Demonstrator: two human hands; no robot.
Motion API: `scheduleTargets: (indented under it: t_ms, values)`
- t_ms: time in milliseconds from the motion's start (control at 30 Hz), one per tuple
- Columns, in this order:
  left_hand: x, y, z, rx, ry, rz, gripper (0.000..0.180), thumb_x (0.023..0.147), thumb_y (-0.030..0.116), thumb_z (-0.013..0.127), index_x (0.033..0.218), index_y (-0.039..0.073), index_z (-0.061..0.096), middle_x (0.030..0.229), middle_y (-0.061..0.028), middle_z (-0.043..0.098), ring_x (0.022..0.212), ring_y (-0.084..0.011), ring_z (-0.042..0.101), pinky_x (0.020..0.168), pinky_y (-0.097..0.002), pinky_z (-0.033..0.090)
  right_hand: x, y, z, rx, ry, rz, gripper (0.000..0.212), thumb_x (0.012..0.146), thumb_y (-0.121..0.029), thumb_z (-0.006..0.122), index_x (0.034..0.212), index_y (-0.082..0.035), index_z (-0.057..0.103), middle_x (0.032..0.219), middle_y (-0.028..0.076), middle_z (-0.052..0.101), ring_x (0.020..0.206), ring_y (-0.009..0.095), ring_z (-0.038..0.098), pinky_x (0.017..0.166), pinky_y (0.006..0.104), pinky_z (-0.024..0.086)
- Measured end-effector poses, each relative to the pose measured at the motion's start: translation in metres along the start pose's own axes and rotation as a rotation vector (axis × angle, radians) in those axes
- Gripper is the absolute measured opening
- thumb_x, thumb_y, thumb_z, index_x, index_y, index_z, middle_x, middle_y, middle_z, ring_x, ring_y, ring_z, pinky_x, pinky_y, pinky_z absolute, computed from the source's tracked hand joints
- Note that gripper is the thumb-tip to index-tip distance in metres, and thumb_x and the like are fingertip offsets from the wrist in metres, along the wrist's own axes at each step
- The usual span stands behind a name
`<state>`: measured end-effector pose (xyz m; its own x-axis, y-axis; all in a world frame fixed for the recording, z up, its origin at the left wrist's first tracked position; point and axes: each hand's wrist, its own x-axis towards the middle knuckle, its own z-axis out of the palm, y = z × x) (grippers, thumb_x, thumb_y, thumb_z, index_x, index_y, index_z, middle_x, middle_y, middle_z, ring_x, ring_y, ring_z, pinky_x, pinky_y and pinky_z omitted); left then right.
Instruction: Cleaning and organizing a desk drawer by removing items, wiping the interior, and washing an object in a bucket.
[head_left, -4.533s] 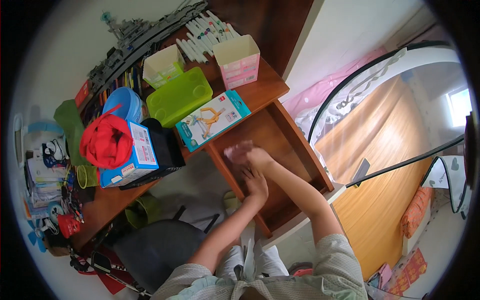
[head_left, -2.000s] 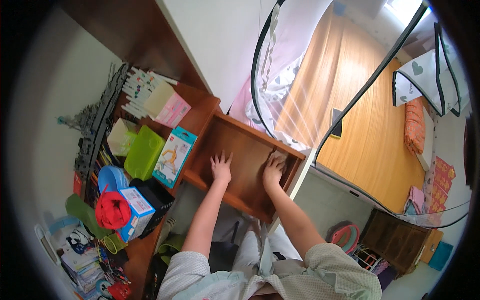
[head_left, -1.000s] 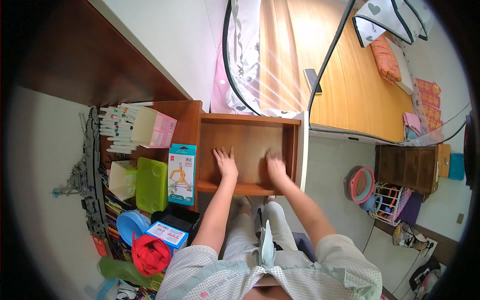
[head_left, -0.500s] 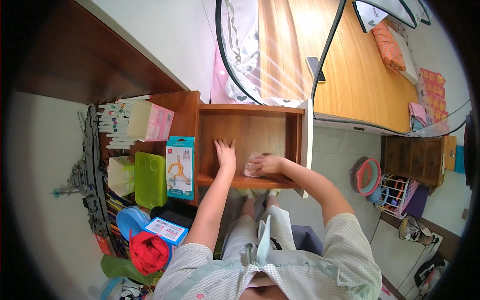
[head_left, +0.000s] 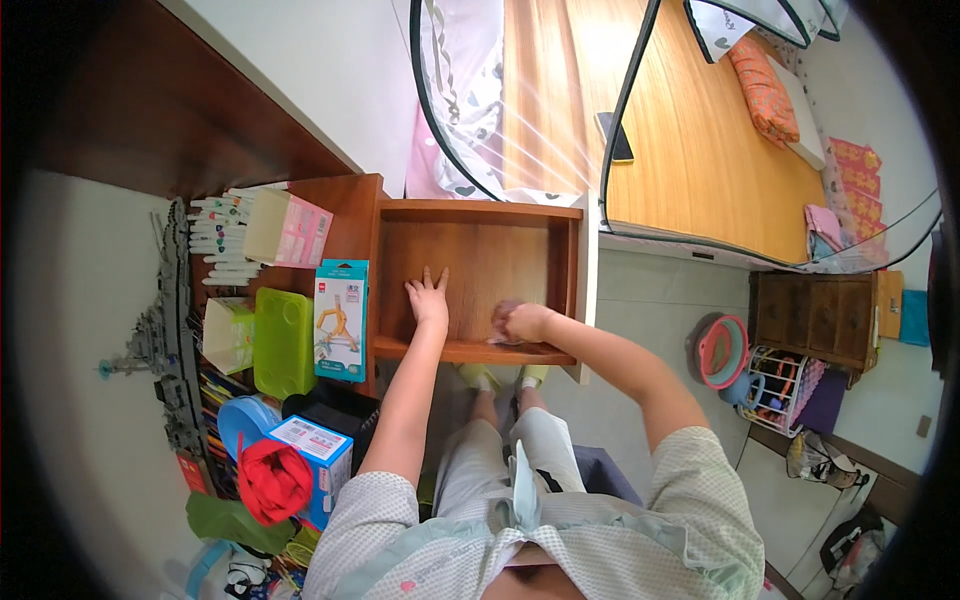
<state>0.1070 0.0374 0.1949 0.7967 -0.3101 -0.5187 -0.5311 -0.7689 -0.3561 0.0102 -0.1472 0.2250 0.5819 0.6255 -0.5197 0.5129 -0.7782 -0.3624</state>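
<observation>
A brown wooden drawer (head_left: 490, 238) is pulled out in front of me, with its white front panel on the right. Inside it, my left hand (head_left: 429, 304) rests on the bottom near the left side, fingers spread, holding nothing. My right hand (head_left: 528, 322) is closed over a crumpled pale cloth (head_left: 500, 322) low in the drawer, close to the near wall. Most of the cloth is hidden under the fingers.
Left of the drawer stand a blue-and-white flat box (head_left: 341, 320), a green plastic case (head_left: 283, 343), white markers (head_left: 226, 235) and a red cloth item (head_left: 273, 482). Beyond is a wooden bed surface (head_left: 690, 140) with a phone (head_left: 614, 137). Pink basins (head_left: 722, 352) stand at right.
The whole view has shifted slightly left and up. My right hand has curled more tightly over the cloth, which shows less. My left hand still lies spread in the drawer.
</observation>
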Motion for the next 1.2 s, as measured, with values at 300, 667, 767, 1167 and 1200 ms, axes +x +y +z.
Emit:
scheduleTargets:
  t_ms: [300,667,767,1167,1200]
  values:
    - [-0.004,0.01,0.0,-0.053,0.049,-0.026,0.074,0.081,0.014,0.049,0.139,0.029,0.006,0.142,-0.0089,0.018,0.115,-0.0292,0.038,0.1,-0.0417,0.024,-0.08,-0.026,-0.032,-0.191,-0.185,0.197,0.02,0.078,-0.021,0.048,0.08,-0.013,0.066,0.082,0.006,0.065,0.082,0.022,0.061,0.071,0.0368,0.044]
    - [-0.015,0.035,-0.024,-0.187,0.127,-0.08,0.048,0.086,0.021,0.037,0.133,0.024,0.031,0.137,-0.0086,0.032,0.12,-0.0303,0.033,0.102,-0.0477,0.015,-0.046,0.043,-0.038,-0.425,-0.197,0.467,0.027,0.082,-0.022,0.047,0.1,-0.013,0.064,0.099,0.006,0.062,0.097,0.027,0.054,0.084,0.0489,0.037]
    - [-0.027,0.068,-0.029,-0.537,0.554,0.111,0.065,0.065,0.012,0.059,0.126,0.006,0.037,0.12,-0.0161,0.045,0.115,-0.0329,0.037,0.098,-0.0451,0.028,-0.06,-0.003,-0.022,-0.121,-0.408,0.161,0.03,0.075,-0.027,0.047,0.092,-0.011,0.066,0.095,0.011,0.063,0.096,0.027,0.057,0.098,0.0447,0.029]
    - [-0.048,0.103,-0.032,-0.776,0.327,0.504,0.047,0.072,0.01,0.053,0.118,0.015,0.05,0.123,-0.0064,0.046,0.119,-0.0286,0.034,0.1,-0.0447,0.025,-0.069,-0.002,-0.031,-0.459,-0.121,0.494,0.036,0.075,-0.027,0.048,0.103,-0.006,0.06,0.104,0.01,0.056,0.106,0.031,0.044,0.095,0.0551,0.025]
    - [-0.048,0.104,-0.033,-0.694,0.335,0.497,0.046,0.072,0.01,0.053,0.118,0.014,0.05,0.124,-0.0064,0.045,0.119,-0.0285,0.034,0.101,-0.045,0.025,-0.075,-0.019,-0.032,-0.312,-0.241,0.447,0.038,0.073,-0.026,0.05,0.103,-0.004,0.06,0.107,0.011,0.055,0.11,0.034,0.042,0.097,0.0538,0.025]
